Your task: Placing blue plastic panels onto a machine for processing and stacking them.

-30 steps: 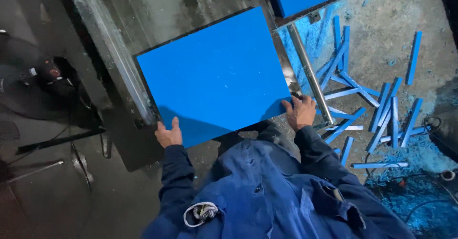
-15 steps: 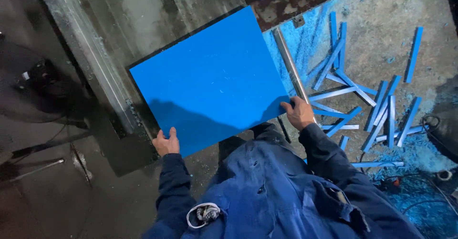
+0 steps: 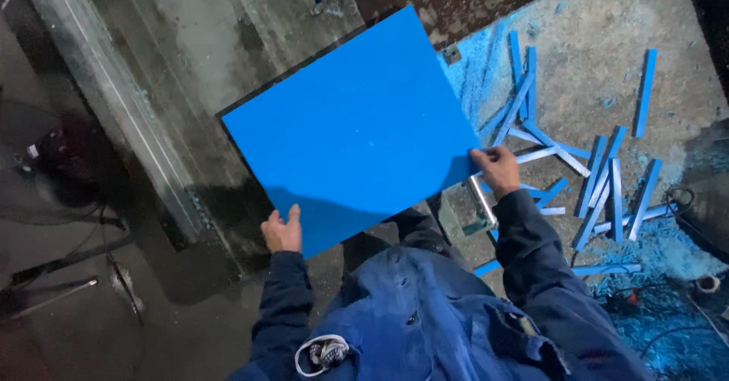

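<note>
I hold a large square blue panel (image 3: 357,130) flat in front of me, turned so one corner points away. My left hand (image 3: 282,231) grips its near left edge. My right hand (image 3: 497,169) grips the right corner. The panel hovers over a grey metal machine table (image 3: 190,62). My dark blue work jacket (image 3: 425,320) fills the bottom of the view.
Several narrow blue offcut strips (image 3: 600,183) lie scattered on the concrete floor at the right, with blue dust (image 3: 661,244) around them. A metal rail (image 3: 114,100) runs along the table's left side. Dark cables and gear (image 3: 61,168) sit at the far left.
The panel has been lifted off the table and swung to the right, both hands still on it. My view has shifted, so the second blue panel at the top is gone from sight.
</note>
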